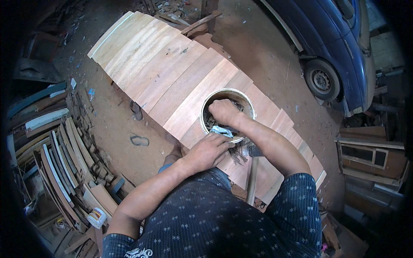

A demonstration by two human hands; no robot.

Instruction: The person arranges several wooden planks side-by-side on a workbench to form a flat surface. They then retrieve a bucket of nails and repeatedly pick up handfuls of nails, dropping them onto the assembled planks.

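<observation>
A round, pale-rimmed bucket (251, 104) stands on a long panel of wooden boards (172, 75) in front of me. Dark thin pieces that look like nails lie inside, with a crumpled blue-and-white wrapper (222, 131) near the close side. My right hand (224, 112) reaches down into the bucket, fingers curled; their tips and anything in them are hidden. At the near rim, my left hand (208, 151) holds the bucket with bent fingers. Beside it on the boards lies a loose heap of thin nail-like pieces (237, 154). A hammer (252, 178) with a wooden handle lies just right of that heap.
Stacked curved-looking planks (64, 159) fill the left side, with a white tub (97, 217) near them. Sandals (139, 140) lie on the dirt floor. A blue car (331, 47) stands at the far right, above wooden frames (370, 155).
</observation>
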